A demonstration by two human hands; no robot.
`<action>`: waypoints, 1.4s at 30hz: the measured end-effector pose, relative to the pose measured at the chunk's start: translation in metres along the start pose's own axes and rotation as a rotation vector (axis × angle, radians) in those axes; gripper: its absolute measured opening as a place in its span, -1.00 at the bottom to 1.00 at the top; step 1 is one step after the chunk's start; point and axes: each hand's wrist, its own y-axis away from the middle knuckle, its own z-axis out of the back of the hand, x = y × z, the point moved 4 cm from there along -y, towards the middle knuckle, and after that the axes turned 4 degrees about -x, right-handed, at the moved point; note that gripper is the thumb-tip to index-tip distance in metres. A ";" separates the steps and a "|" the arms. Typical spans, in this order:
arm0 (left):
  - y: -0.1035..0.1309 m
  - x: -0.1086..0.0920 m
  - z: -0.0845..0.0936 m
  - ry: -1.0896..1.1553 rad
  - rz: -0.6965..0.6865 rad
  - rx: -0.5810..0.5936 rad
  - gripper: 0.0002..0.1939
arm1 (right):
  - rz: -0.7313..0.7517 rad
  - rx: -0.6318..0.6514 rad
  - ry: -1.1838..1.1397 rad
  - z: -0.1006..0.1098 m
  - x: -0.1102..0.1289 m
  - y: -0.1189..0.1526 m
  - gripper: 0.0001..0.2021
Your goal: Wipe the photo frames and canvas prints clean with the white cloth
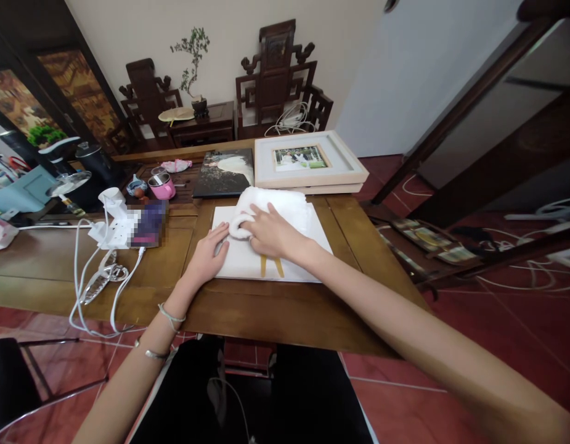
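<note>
A white board [294,271] with a yellow shape near its front edge lies flat on the brown wooden table. Over its back part rests a white cloth [285,200], bunched into a fold at the left. My right hand [270,231] presses on this cloth, its fingers spread and partly sunk into the fold. At the board's left edge lies my left hand [211,253], flat with the fingers stretched out and the thumb apart, holding nothing.
Behind the board are a framed photo [301,158] and a dark picture panel [225,172]. To the left stand a pink cup [161,185], a white power strip [121,229] with cables, and a clear hair clip [102,276]. The table [285,311] ends at the right.
</note>
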 end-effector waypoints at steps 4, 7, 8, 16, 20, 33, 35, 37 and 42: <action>0.000 0.000 0.000 0.003 -0.007 0.008 -0.56 | 0.045 0.053 0.051 -0.005 0.026 0.028 -0.52; 0.000 0.000 -0.001 0.000 0.001 0.004 -0.57 | 0.135 0.114 0.022 -0.001 0.053 0.064 -0.54; 0.000 0.000 -0.001 0.000 0.005 0.002 -0.58 | 0.170 0.138 -0.009 0.001 0.061 0.074 -0.55; 0.001 0.004 -0.005 0.001 0.045 0.121 -0.48 | 0.201 0.152 -0.138 0.015 0.044 0.071 -0.53; 0.003 0.003 -0.001 0.052 0.109 0.102 -0.45 | 0.072 0.069 -0.018 0.008 0.017 0.027 -0.53; 0.004 -0.001 0.006 0.156 0.122 -0.051 -0.44 | 0.412 0.077 -0.079 0.011 0.067 0.065 -0.63; 0.003 -0.002 0.003 0.120 0.122 -0.017 -0.45 | 0.404 0.109 -0.151 0.020 0.060 0.078 -0.66; 0.003 -0.003 0.000 0.082 0.099 0.026 -0.46 | 0.347 0.115 -0.199 0.026 0.047 0.084 -0.64; 0.001 -0.002 -0.004 0.017 0.030 0.032 -0.55 | 0.131 0.042 -0.231 0.026 0.005 0.058 -0.64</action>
